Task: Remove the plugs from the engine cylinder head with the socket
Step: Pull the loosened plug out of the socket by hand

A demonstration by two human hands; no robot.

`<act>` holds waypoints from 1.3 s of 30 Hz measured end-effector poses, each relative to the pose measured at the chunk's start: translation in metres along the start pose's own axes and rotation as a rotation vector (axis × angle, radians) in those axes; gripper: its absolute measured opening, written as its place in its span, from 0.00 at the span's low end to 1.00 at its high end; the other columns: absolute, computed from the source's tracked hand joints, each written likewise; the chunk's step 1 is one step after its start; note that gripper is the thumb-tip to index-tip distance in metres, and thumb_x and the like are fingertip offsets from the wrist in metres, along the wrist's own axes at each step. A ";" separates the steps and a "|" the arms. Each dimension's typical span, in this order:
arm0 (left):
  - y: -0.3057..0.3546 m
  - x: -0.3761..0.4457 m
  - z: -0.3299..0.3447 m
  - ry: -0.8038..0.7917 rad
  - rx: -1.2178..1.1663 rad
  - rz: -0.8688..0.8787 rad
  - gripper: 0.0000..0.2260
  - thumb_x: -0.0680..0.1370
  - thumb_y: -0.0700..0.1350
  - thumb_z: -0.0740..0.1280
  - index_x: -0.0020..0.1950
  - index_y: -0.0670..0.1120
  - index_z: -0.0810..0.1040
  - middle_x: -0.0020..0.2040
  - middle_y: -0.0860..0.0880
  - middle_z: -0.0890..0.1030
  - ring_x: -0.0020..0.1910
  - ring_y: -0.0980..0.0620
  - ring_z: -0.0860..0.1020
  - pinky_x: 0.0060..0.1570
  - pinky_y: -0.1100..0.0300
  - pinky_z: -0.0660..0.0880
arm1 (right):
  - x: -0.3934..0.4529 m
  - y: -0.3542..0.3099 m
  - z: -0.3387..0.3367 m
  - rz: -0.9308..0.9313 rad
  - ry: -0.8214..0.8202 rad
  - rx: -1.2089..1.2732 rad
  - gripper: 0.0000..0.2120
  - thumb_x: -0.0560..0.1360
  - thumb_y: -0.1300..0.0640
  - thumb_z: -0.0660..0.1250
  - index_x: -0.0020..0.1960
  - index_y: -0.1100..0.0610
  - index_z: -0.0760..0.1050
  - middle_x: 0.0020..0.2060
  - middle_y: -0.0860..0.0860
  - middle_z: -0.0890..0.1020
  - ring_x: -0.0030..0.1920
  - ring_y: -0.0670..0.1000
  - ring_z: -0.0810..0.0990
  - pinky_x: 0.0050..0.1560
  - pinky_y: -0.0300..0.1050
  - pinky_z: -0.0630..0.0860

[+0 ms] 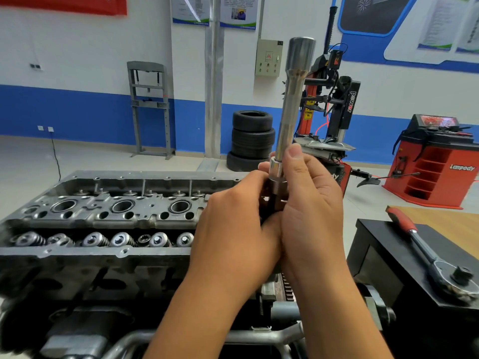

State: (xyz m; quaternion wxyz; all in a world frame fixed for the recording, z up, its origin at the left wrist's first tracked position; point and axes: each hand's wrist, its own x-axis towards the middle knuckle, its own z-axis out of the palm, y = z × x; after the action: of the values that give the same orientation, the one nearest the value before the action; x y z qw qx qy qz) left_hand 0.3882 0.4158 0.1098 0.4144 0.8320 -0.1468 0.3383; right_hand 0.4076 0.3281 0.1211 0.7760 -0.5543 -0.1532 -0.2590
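Walls: white over a blue band (77, 110), posters up top | Floor: pale tile (103, 159) | Far wall: grey press frame (150, 107), stacked tyres (251, 141), beige control box (268, 58) | Right: tyre changer (334, 104), red wheel balancer (435, 161), wooden tabletop (451, 218)

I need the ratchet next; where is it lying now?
In the head view, the ratchet lies on the black box at the right, beside both hands.
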 end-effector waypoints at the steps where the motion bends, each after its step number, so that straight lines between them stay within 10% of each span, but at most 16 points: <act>1: 0.000 0.000 0.001 0.013 0.011 -0.005 0.10 0.71 0.58 0.65 0.52 0.62 0.75 0.36 0.59 0.81 0.37 0.56 0.79 0.33 0.60 0.75 | -0.001 0.000 0.000 -0.002 0.006 0.008 0.14 0.75 0.42 0.71 0.44 0.53 0.80 0.41 0.56 0.84 0.40 0.51 0.82 0.44 0.52 0.81; 4: 0.001 -0.001 0.002 0.036 0.046 0.000 0.10 0.71 0.59 0.64 0.52 0.61 0.75 0.35 0.58 0.80 0.36 0.56 0.79 0.32 0.57 0.76 | -0.002 -0.001 -0.001 -0.038 0.028 -0.023 0.17 0.74 0.40 0.73 0.47 0.55 0.79 0.43 0.58 0.85 0.39 0.47 0.83 0.40 0.44 0.82; 10: 0.001 0.001 0.000 -0.001 -0.044 -0.012 0.08 0.73 0.57 0.65 0.52 0.62 0.76 0.38 0.60 0.82 0.39 0.56 0.80 0.36 0.57 0.77 | -0.003 -0.002 0.002 -0.012 0.040 -0.022 0.25 0.82 0.43 0.63 0.45 0.66 0.77 0.43 0.70 0.78 0.41 0.56 0.77 0.47 0.70 0.79; 16: -0.003 0.000 0.001 0.026 -0.045 -0.069 0.09 0.74 0.54 0.74 0.51 0.62 0.78 0.39 0.62 0.82 0.40 0.60 0.80 0.35 0.62 0.77 | -0.001 -0.001 -0.001 -0.002 0.012 0.004 0.11 0.74 0.43 0.72 0.46 0.51 0.81 0.44 0.58 0.86 0.41 0.51 0.83 0.46 0.58 0.83; 23: 0.000 0.002 -0.002 -0.052 -0.157 -0.054 0.09 0.74 0.57 0.66 0.52 0.60 0.79 0.42 0.61 0.85 0.43 0.59 0.83 0.43 0.51 0.82 | 0.001 0.001 0.000 -0.036 0.024 -0.063 0.23 0.80 0.42 0.62 0.44 0.62 0.79 0.42 0.66 0.81 0.41 0.54 0.79 0.50 0.66 0.80; 31: -0.003 0.000 0.000 0.048 -0.096 -0.071 0.06 0.75 0.55 0.73 0.50 0.61 0.80 0.41 0.65 0.83 0.39 0.62 0.81 0.37 0.58 0.79 | -0.001 0.003 -0.003 -0.061 -0.017 -0.030 0.13 0.76 0.45 0.72 0.47 0.56 0.81 0.38 0.49 0.84 0.38 0.46 0.83 0.42 0.47 0.83; 39: -0.002 0.002 -0.003 -0.004 -0.227 -0.080 0.07 0.75 0.56 0.69 0.51 0.60 0.83 0.42 0.62 0.85 0.40 0.59 0.84 0.41 0.52 0.82 | 0.000 0.002 -0.002 -0.028 -0.004 -0.001 0.13 0.75 0.43 0.72 0.46 0.53 0.82 0.40 0.54 0.84 0.41 0.51 0.83 0.45 0.53 0.84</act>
State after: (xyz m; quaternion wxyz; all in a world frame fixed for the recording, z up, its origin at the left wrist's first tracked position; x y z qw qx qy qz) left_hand 0.3895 0.4198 0.1117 0.5189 0.7856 -0.1515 0.3010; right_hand 0.4084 0.3269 0.1186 0.7718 -0.5529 -0.1624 -0.2687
